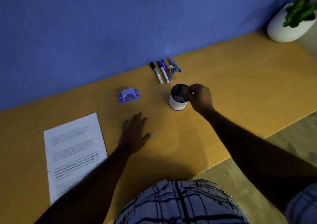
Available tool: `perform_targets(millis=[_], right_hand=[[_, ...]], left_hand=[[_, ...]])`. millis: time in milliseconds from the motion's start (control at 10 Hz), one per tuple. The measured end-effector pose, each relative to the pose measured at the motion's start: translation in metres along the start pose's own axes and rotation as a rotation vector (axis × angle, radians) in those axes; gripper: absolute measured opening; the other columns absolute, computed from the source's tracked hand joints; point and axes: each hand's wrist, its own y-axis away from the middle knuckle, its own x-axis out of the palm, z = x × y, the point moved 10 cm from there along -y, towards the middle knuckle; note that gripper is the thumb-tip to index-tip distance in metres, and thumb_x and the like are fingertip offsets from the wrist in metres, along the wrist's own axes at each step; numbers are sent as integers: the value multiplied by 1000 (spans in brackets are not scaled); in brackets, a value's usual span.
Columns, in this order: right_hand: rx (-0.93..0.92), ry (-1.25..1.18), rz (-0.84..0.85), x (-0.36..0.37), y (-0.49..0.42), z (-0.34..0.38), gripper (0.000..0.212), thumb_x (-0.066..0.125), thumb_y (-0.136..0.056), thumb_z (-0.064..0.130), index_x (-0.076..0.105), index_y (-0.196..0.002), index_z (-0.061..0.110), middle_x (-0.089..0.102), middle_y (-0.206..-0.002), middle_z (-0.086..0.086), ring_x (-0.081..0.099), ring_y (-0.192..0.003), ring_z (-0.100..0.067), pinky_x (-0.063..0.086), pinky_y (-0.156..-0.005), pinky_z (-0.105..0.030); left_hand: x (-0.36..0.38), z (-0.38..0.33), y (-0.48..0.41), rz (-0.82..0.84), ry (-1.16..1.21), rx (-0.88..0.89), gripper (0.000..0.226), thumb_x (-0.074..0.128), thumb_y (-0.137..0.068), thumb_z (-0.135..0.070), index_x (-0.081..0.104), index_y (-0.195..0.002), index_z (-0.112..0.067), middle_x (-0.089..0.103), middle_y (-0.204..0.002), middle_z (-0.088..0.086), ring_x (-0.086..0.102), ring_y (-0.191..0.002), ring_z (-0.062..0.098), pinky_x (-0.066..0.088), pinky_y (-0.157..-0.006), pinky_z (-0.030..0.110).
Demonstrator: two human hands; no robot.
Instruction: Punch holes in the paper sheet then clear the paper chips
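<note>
A printed paper sheet [75, 153] lies flat at the left of the wooden desk [223, 89], partly under my left forearm. The purple hole punch [129, 95] stands near the wall, apart from both hands. My left hand [133, 134] rests flat on the desk, fingers spread, holding nothing. My right hand [199, 97] hovers at the rim of a white cup [178, 97] with a dark inside. Its fingertips are pinched together over the opening. What they pinch is too small to tell. Pale specks show at the cup's bottom.
Several markers and pens [164, 71] lie in a row by the blue wall [103, 26], just behind the cup. A white pot with a green plant [289, 22] sits at the far right corner. The desk's front edge runs diagonally at the right.
</note>
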Motion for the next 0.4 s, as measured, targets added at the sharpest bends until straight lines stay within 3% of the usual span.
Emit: perform_targets(millis=[200,300,400], right_hand=[[37,-2,16,-3,-5,7,8,66,-84,17,69,-89,12,71,-90,-7,63,-81,-23,54,-67,-39],[-78,48,52,2,-2,27,20,65,-83,13,69,-102,11,71,-102,-10,61,-93,-28,54,-73,-40],[-206,107,53,10,5,47,23,67,-82,14,69,-106,12,70,-106,-7,59,-96,-25,48,-77,-33]], left_hand=[[-12,16,2,-10,-6,-34,71,39,-92,-62,29,-150,-20,17,-163,7,17,-149,25,17,-118,52],[-17,25,4,-32,-7,-50,71,39,-92,-61,30,-149,-20,18,-163,8,18,-149,26,18,-117,53],[-21,34,7,-43,-11,-72,71,38,-92,-62,30,-149,-20,18,-163,8,18,-149,27,19,-118,53]])
